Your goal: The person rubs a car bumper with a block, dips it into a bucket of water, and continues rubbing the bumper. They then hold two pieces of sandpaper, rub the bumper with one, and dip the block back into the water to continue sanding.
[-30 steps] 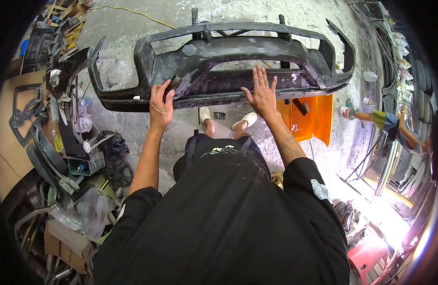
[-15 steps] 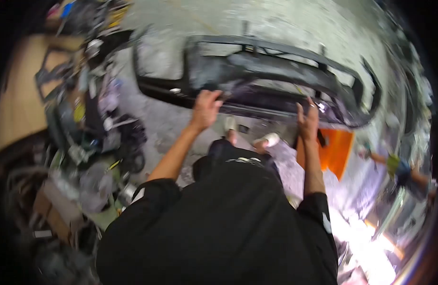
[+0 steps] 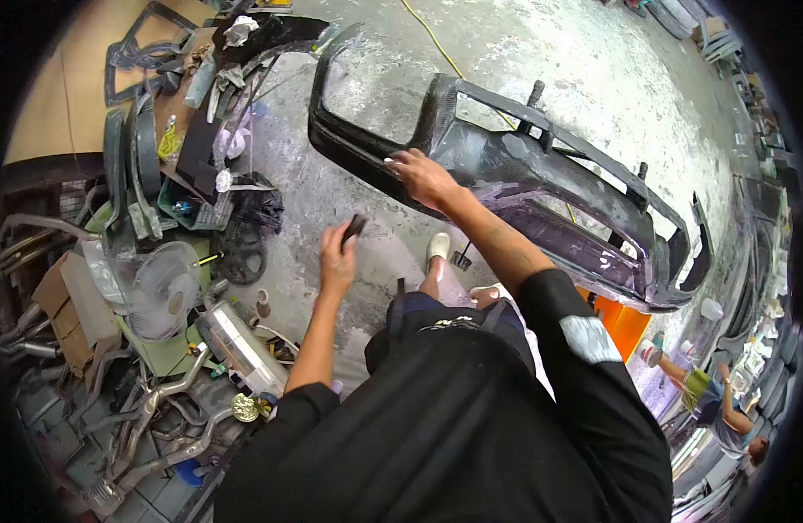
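A black car bumper [image 3: 523, 166] with grey, worn-looking patches spans the space in front of me, raised above the floor. My left hand [image 3: 336, 257] is closed around a small black block [image 3: 355, 226], held apart from the bumper on its near left side. Across my body, my right hand [image 3: 426, 180] reaches to the left part of the bumper. Its fingers are bent together beside a small white bit [image 3: 390, 160] on the bumper's edge; what lies under the fingertips is hidden.
An orange stand [image 3: 622, 324] is under the bumper's right end. To my left are a fan [image 3: 163, 301], metal exhaust pipes [image 3: 153, 410], a cardboard box [image 3: 66, 301] and other car parts. A yellow hose [image 3: 432, 33] crosses the floor. Another person [image 3: 715, 405] is at the right.
My left hand has moved away from the bumper with the black block. My right hand has swung from the bumper's right part to its left part. The view has shifted left.
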Available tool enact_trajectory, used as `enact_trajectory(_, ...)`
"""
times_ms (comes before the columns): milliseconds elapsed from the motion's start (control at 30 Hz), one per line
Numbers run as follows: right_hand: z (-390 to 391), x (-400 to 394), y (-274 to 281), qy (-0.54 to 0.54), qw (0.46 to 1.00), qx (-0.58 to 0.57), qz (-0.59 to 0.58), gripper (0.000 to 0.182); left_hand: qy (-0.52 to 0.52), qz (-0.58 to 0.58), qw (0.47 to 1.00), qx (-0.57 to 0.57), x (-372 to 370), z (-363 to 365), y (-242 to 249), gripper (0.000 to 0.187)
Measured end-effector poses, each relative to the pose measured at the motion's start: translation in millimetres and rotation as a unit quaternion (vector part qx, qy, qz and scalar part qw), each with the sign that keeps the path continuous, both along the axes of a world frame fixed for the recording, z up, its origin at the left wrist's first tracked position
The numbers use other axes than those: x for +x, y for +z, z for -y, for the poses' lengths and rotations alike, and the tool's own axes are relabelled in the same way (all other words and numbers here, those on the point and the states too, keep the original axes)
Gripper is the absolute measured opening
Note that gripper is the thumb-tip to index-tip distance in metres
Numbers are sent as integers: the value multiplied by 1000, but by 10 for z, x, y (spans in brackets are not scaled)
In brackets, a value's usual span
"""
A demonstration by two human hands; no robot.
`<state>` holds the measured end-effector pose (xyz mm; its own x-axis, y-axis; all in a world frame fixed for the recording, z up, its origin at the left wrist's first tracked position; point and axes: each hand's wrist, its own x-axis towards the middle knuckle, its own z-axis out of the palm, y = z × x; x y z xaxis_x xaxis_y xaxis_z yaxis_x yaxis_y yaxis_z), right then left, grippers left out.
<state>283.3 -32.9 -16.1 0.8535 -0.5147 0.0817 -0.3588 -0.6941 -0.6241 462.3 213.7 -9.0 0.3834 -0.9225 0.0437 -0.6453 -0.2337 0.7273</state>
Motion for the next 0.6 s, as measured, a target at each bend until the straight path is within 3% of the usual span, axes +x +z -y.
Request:
enact_trajectory(67,51,268,-233,10,997,-67,-30,42,52,-29,997,47,218,-405,-148,35)
enact_trajectory(133,190,438,-135,103,969,-101,-198,35,71,-22,996,44,386,-820,-432,34)
enact_trajectory(167,208,523,-237,81,966,-121,-213,24,84,-26,996,23,492,-1067,-726,35)
enact_trajectory(200,234,645,-803,47,985,-130,-99,12,102,-79,990,51,588,-1323,-922,37)
enact_trajectory(233,307,732,-793,179,944,-198,-194,10,180,-186,962,82,579,-1541,-1060,42)
enact_trajectory(267,240,642,-439,106,966,-158,-174,16,175,-137,967,129,495,-1654,-996,43)
enact_trajectory(300,246,726,-577,98,968,-139,-185,23,174,-78,966,173,471,-1713,-870,46)
enact_trajectory(367,253,778,-498,105,971,-101,-192,28,166,-77,961,208,460,-1874,-907,45)
enact_trajectory(433,208,891,-618,-16,985,25,-168,28,165,-65,955,239,470,-1892,-966,45)
enact_trajectory(600,245,929,-760,15,988,-25,-151,29,117,-63,972,194,492,-1448,-795,42)
